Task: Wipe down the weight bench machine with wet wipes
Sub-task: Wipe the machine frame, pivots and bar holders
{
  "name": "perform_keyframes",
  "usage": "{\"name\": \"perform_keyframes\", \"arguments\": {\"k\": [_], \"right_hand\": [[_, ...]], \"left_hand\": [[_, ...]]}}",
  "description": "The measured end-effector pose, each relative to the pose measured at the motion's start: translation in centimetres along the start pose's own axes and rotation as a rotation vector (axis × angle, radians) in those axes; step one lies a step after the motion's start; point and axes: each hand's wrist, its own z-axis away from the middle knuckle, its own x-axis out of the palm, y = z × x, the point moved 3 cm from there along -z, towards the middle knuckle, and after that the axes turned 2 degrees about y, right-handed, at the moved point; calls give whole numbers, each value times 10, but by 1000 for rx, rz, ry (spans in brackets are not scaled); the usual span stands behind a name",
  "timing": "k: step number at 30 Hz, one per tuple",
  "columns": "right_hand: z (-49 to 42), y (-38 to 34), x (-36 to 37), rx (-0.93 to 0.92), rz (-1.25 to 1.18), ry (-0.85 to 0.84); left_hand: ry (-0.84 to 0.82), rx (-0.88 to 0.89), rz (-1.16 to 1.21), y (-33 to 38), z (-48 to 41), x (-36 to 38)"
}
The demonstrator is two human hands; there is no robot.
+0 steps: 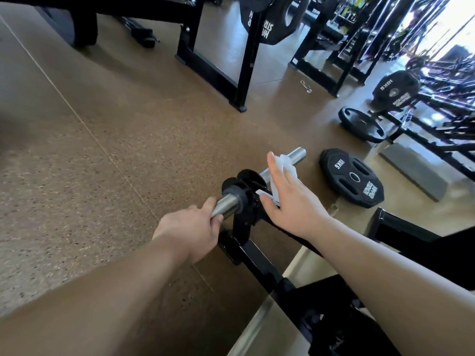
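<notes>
Before the round black collar [236, 188], the left hand [190, 227] gripped a smooth chrome peg [227, 202]; beyond it, the right hand [290, 199], fingers straight, pressed a crumpled white wipe [288, 164] onto the far peg [297, 153].

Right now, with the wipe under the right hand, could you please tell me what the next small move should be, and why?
Probably slide the right hand and its wet wipe outward along the far chrome peg: flat fingers press the wipe at the peg's inner part, its tip is bare, and the left hand grips the near chrome peg.
</notes>
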Motion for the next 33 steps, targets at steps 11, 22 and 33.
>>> {"name": "perform_keyframes", "arguments": {"k": [11, 22, 33], "right_hand": [[-79, 59, 40, 111, -253, -275], [-124, 87, 67, -5, -162, -147], [-123, 86, 72, -93, -56, -178]], "left_hand": [[19, -15, 205, 53, -79, 9], [31, -24, 239, 52, -77, 2], [32, -143, 194, 52, -76, 0]]}}
